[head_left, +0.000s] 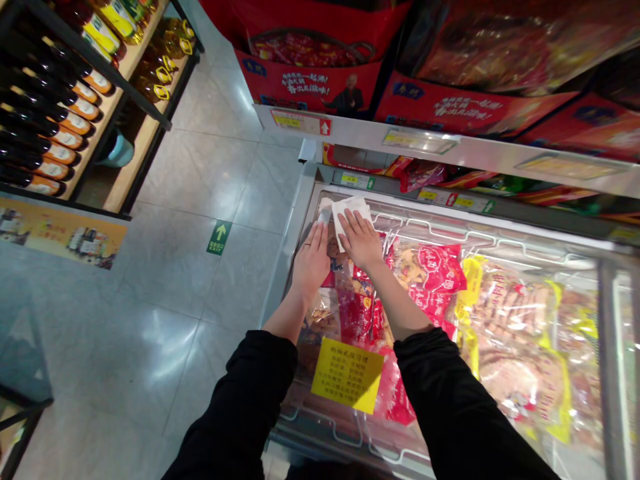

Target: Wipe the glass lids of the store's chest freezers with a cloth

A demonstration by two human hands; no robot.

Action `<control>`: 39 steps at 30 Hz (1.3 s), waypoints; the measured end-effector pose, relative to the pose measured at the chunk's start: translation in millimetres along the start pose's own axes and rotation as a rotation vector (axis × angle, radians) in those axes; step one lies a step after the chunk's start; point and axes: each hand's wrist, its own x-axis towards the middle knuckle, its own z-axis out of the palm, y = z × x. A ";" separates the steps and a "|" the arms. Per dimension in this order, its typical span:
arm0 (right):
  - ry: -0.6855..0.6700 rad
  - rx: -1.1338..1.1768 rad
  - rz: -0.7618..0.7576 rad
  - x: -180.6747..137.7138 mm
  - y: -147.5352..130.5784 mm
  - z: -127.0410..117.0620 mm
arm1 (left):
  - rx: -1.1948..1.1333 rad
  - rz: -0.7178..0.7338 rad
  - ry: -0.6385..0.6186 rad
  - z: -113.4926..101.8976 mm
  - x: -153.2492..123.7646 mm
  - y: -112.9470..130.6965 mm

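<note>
A white cloth [351,204] is lying near the far left corner of a freezer's clear lid [333,420], and, taking the cloth as the clock's centre, everything else is spreading out around it. The right hand [359,239] is resting over its lower part with the fingers spread and extended, not clenching it; the flat palm is probably keeping the cloth against the lid by pressure alone. Just beside it, toward seven o'clock, the left hand [311,260] is also lying flat, fingers straight and grasping nothing visible, perhaps bracing; whether its fingertips are touching the cloth, I cannot tell. Under the lid, red bags [437,267] are sitting toward four o'clock, and yellow-edged packs [520,300] are lying farther out that way, seemingly kept flat so that their contents are showing through. At six o'clock a yellow notice [347,375] is facing the person's side, likely for shoppers to read. Between eleven and two o'clock, red boxes [310,77] are standing above price labels [300,122], their printed fronts facing outward. At nine o'clock a green exit sign [219,238] is marking the floor, and beyond it dark bottles [37,137] are lining a rack in neat rows.
</note>
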 end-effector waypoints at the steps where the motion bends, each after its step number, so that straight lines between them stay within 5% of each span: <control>1: 0.009 -0.004 0.023 -1.4 3.3 -0.1 | 0.000 0.000 -0.004 0.6 0.1 -0.3; 10: 0.038 0.012 0.149 36.3 1.4 4.1 | -0.010 0.001 -0.002 1.2 0.5 -0.5; 15: -0.016 -0.002 -0.014 7.5 -2.8 -0.1 | 0.001 -0.007 -0.006 0.9 0.7 -0.3; 19: -0.008 -0.011 0.019 -19.3 8.4 -0.7 | -0.011 -0.016 -0.004 1.9 0.7 0.1; 29: 0.046 0.046 0.168 21.2 11.9 9.4 | -0.026 -0.009 0.019 4.9 -0.4 -2.5; 35: -0.017 0.002 0.003 -14.3 11.3 1.2 | -0.012 0.002 0.018 6.3 -0.3 -4.1; 39: 0.040 0.002 0.099 -21.3 26.2 3.1 | -0.010 0.004 0.013 7.1 -0.5 -5.3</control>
